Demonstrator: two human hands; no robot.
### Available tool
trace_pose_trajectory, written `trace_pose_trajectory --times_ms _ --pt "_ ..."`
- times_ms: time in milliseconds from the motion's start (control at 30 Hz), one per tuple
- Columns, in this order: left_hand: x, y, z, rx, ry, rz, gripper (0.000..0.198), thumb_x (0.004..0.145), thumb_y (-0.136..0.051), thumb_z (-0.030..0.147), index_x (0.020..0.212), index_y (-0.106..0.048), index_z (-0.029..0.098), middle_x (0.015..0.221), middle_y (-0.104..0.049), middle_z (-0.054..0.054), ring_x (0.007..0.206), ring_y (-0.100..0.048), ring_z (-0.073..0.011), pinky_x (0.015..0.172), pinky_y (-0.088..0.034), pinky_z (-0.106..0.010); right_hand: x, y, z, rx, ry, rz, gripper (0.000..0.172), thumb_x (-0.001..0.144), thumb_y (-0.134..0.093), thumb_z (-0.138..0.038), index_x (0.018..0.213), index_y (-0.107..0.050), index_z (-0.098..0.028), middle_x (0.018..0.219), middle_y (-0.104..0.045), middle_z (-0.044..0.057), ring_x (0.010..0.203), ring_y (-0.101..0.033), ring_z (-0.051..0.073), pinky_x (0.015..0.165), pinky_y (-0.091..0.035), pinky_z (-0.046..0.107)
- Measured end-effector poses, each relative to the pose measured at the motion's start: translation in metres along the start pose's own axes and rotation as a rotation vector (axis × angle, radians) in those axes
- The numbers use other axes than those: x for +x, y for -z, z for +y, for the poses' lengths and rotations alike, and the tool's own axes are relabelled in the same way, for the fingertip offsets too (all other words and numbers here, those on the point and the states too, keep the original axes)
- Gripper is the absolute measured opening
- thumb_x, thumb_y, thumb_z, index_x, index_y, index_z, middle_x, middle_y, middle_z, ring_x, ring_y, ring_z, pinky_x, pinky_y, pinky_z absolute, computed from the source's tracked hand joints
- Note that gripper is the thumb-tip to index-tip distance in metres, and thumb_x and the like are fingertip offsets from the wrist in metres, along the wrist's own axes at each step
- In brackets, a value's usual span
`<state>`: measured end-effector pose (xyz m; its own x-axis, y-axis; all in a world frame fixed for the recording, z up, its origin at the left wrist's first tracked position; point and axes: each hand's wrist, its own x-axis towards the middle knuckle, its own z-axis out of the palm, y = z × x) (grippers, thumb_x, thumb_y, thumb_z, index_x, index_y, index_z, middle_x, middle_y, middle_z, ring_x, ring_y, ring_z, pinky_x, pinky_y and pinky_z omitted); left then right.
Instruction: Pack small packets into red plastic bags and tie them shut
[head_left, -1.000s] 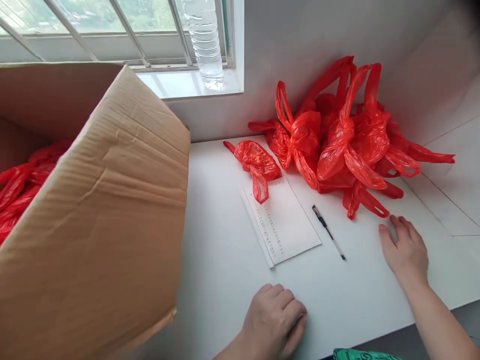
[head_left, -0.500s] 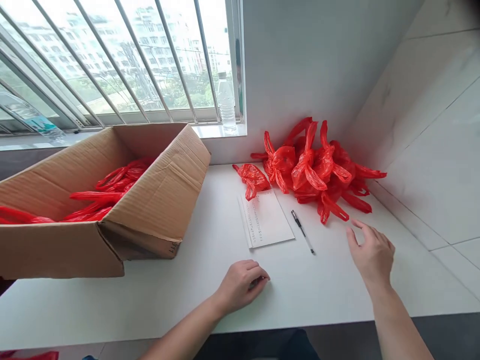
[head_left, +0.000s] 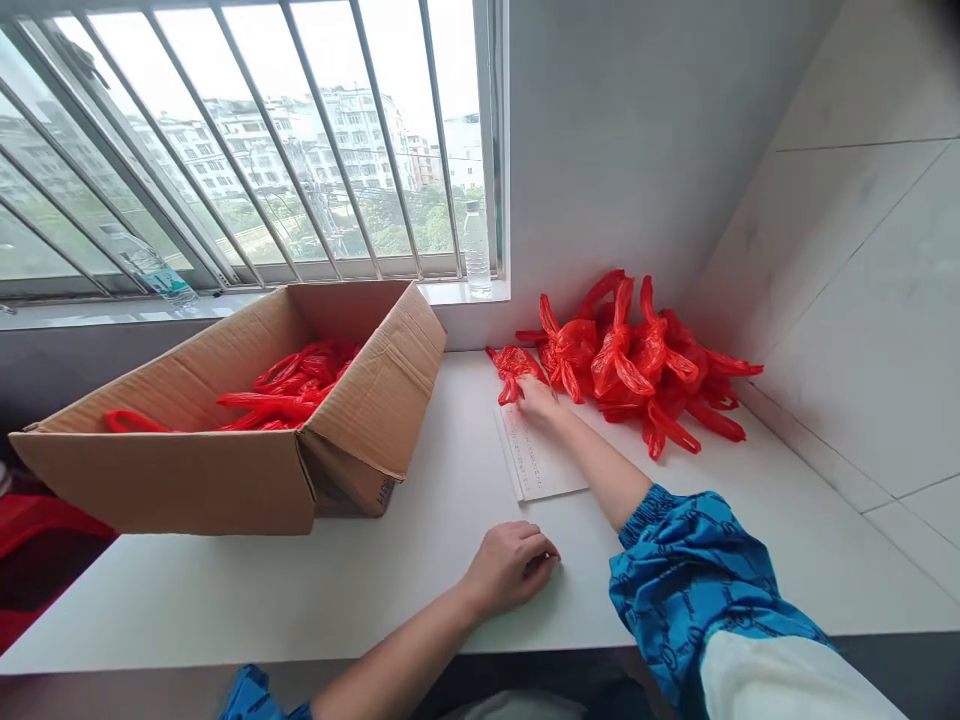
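Observation:
My right hand (head_left: 537, 394) reaches across the table, its fingers closed on the near side of a small tied red plastic bag (head_left: 513, 364); the fingertips are partly hidden against it. Beneath that forearm lies a white paper sheet (head_left: 541, 455) with printed rows, partly covered. My left hand (head_left: 517, 566) rests on the white tabletop with curled fingers and the thumb drawn in. Whether anything is inside it is hidden. To the right of the small bag, a heap of knotted red plastic bags (head_left: 619, 358) lies against the wall.
An open cardboard box (head_left: 169, 485) holding red plastic bags (head_left: 289, 385) stands on the left of the white table (head_left: 360, 600). Plastic bottles (head_left: 477, 250) (head_left: 161, 275) are on the sill of the barred window. A tiled wall (head_left: 862, 330) bounds the right side.
My right hand has moved left and forward from beside the heap to the small bag. Its arm and sleeve now cover the pen. My left hand stays on the table; the view has tilted up.

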<state>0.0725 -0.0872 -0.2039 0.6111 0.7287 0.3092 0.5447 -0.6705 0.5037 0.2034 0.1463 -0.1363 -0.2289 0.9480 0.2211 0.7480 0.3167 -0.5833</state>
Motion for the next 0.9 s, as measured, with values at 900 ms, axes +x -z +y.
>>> trace_pose_trajectory --times_ms 900 --pt "0.048 0.082 -0.084 -0.494 0.518 0.167 0.03 0.086 -0.061 0.041 0.107 -0.07 0.02 0.106 -0.072 -0.007 0.093 -0.066 -0.0222 0.081 -0.05 -0.031 -0.127 -0.008 0.02 0.196 0.138 0.033 0.015 0.093 -0.057 -0.036 0.089 -0.063 -0.023 0.085 -0.066 0.001 0.074 -0.059 0.017 0.067 -0.044 0.029"
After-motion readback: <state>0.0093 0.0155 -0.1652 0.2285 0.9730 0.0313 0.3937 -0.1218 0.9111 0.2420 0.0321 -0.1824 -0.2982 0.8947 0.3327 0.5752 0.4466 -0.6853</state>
